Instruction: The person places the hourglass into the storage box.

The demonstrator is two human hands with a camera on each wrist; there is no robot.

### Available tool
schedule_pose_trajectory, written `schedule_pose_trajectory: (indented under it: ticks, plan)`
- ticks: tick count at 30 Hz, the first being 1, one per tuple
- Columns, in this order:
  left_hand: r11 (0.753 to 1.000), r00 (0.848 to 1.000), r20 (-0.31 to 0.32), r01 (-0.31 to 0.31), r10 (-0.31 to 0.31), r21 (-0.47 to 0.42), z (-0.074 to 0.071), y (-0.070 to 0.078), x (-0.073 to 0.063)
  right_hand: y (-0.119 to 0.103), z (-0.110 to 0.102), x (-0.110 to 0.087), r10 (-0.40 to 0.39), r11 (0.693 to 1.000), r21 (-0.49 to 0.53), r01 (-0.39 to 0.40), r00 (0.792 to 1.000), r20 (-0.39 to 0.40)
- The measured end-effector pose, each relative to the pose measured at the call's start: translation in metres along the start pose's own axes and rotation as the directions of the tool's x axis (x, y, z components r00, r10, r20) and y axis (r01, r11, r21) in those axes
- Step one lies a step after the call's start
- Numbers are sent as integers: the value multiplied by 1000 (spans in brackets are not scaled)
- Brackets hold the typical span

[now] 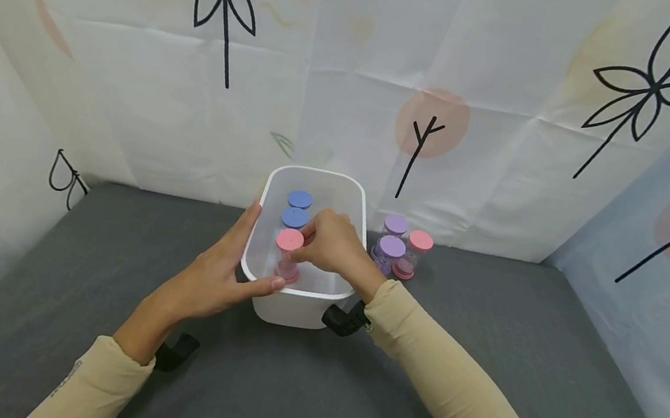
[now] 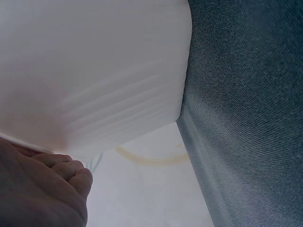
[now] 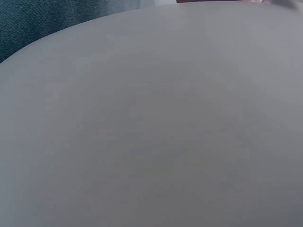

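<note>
While the left hand (image 1: 218, 278) rests straight-fingered against the white bin (image 1: 289, 312), frame centre, the right hand (image 1: 330, 244) pinches a pink-lidded jar (image 1: 287, 259) within its rim.

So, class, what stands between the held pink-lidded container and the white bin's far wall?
Two blue-lidded containers, one behind the other, inside the white bin; the head view shows this.

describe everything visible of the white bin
The white bin looks plastic, open-topped, with rounded corners, a bright rim and faint ripples on one side. It stands upright on gray cloth. The left hand touches its left side; the right hand reaches inside, where two blue-lidded jars and one pink-lidded jar show.
</note>
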State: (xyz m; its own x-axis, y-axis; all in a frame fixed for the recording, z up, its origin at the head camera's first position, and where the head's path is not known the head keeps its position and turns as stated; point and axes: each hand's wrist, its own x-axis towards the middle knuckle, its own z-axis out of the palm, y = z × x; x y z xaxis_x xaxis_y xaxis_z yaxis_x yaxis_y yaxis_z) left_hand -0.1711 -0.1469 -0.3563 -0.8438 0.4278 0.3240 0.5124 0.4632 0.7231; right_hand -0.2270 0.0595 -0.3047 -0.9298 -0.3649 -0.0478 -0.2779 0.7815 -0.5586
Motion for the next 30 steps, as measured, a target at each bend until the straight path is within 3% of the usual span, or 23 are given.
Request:
schedule_pose_trajectory:
  ticks: [14, 24, 30]
  plan:
    - [1000, 1000, -9, -15, 15, -23, -1, 2, 1, -1, 1, 2, 23, 999, -28, -23, 999, -23]
    - [1000, 1000, 2, 25, -25, -2, 0, 1, -1, -1, 2, 1, 27, 999, -37, -28, 999, -28]
    - [1000, 1000, -4, 19, -19, -2, 0, 2, 0, 0, 2, 1, 21, 999, -32, -22, 999, -29]
